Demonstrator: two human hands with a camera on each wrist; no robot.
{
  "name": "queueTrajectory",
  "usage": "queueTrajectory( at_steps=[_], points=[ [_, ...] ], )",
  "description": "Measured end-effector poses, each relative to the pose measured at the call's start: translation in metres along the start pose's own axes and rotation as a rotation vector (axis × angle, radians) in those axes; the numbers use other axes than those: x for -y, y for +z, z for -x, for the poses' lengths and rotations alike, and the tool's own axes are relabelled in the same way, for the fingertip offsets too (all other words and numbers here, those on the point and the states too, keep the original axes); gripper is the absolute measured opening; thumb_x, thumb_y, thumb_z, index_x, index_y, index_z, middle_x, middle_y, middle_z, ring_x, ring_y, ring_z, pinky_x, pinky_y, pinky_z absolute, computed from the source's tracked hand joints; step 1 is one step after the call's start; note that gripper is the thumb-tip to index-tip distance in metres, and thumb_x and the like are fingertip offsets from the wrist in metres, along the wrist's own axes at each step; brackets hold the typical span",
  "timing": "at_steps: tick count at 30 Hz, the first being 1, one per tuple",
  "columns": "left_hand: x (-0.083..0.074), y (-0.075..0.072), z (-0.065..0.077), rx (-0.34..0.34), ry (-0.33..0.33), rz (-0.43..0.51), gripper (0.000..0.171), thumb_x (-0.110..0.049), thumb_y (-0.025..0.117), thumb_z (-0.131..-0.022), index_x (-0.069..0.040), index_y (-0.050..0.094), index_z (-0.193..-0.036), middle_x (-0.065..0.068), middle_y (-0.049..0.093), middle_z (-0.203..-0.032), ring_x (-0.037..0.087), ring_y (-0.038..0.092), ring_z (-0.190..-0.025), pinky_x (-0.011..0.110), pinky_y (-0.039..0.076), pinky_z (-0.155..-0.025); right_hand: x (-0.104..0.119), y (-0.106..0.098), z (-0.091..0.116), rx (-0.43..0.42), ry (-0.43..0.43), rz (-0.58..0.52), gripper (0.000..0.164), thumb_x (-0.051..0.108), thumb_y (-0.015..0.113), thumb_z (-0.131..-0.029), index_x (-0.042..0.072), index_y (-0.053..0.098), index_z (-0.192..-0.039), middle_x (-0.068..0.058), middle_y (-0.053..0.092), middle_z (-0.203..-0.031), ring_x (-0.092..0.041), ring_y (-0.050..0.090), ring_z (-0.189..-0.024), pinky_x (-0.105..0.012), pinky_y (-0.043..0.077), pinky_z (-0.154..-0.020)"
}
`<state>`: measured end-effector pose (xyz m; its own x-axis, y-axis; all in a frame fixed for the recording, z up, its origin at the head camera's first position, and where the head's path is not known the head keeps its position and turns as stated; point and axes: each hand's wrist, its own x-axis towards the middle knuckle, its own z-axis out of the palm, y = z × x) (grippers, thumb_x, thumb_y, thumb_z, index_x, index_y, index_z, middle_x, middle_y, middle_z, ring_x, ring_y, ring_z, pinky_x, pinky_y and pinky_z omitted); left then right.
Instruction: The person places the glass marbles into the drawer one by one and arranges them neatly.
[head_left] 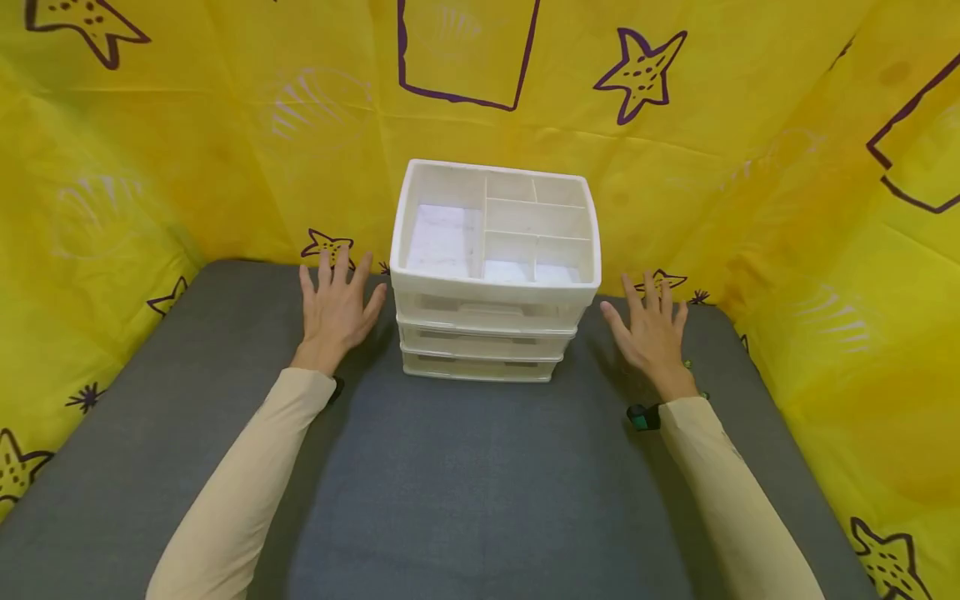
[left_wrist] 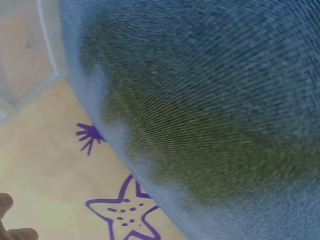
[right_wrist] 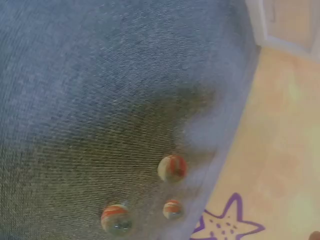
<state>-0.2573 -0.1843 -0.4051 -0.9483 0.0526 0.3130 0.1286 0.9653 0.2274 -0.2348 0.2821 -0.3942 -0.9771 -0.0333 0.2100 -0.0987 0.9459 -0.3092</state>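
A white plastic drawer organizer (head_left: 491, 292) stands at the back of the grey surface, with a divided top tray and three stacked drawers below. To its left my left hand (head_left: 333, 312) is spread, fingers pointing toward the back, holding nothing. My right hand (head_left: 651, 335) is likewise spread on the other side, thumb toward the organizer. Three small round balls, marble-like with red and pale streaks, lie by the right hand in the right wrist view: one ball (right_wrist: 172, 168) higher up, a smaller one (right_wrist: 172, 209), and another (right_wrist: 116, 219) lower left. From above, the right hand mostly hides them.
A yellow cloth (head_left: 517, 133) printed with purple starfish and shells hangs behind and along both sides. The grey cloth-covered surface (head_left: 480, 483) stretches out in front of the organizer. Dark bands (head_left: 643, 417) sit at both wrists.
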Motion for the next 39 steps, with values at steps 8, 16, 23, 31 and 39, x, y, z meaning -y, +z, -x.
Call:
queueTrajectory(
  at_steps=[8,16,23,31,39],
  points=[
    [-0.007,-0.011,0.003,-0.042,0.000,0.013,0.062,-0.049,0.037,-0.102,-0.020,0.029,-0.156,0.017,0.018,-0.165,0.044,0.006,-0.153,0.068,0.000,-0.118,0.006,-0.008,0.006,-0.042,-0.015,-0.044,0.076,0.066,0.026,-0.098,0.026,0.015,-0.161,-0.016,0.002,-0.168,-0.041,-0.009,-0.154,-0.073,-0.008,-0.113],
    [-0.017,-0.021,0.007,-0.077,-0.002,0.047,0.064,-0.053,0.032,-0.102,-0.021,0.027,-0.158,0.017,0.016,-0.166,0.043,0.002,-0.154,0.066,-0.003,-0.118,0.017,-0.018,0.009,-0.088,-0.039,-0.051,0.079,0.068,0.029,-0.097,0.022,0.019,-0.160,-0.017,0.003,-0.168,-0.043,-0.006,-0.153,-0.071,-0.006,-0.115],
    [-0.024,-0.031,0.011,-0.107,-0.025,0.106,0.066,-0.056,0.028,-0.102,-0.020,0.027,-0.158,0.016,0.014,-0.166,0.042,0.002,-0.154,0.066,-0.003,-0.119,0.026,-0.027,0.014,-0.109,-0.054,-0.071,0.079,0.068,0.030,-0.096,0.022,0.019,-0.160,-0.015,0.002,-0.168,-0.043,-0.006,-0.153,-0.070,-0.006,-0.115],
    [-0.033,-0.039,0.016,-0.173,-0.026,0.215,0.065,-0.053,0.032,-0.102,-0.018,0.031,-0.157,0.017,0.019,-0.165,0.039,0.010,-0.154,0.064,-0.001,-0.120,0.036,-0.038,0.025,-0.162,-0.081,-0.134,0.076,0.066,0.030,-0.097,0.023,0.021,-0.160,-0.014,0.005,-0.168,-0.041,-0.005,-0.154,-0.068,-0.008,-0.117],
    [-0.042,-0.049,0.020,-0.277,-0.019,0.338,0.060,-0.045,0.037,-0.102,-0.017,0.036,-0.154,0.017,0.029,-0.162,0.038,0.020,-0.152,0.061,0.007,-0.121,0.048,-0.043,0.037,-0.237,-0.121,-0.299,0.074,0.061,0.034,-0.099,0.020,0.023,-0.159,-0.012,0.007,-0.168,-0.039,-0.003,-0.154,-0.067,-0.007,-0.118]
  ],
)
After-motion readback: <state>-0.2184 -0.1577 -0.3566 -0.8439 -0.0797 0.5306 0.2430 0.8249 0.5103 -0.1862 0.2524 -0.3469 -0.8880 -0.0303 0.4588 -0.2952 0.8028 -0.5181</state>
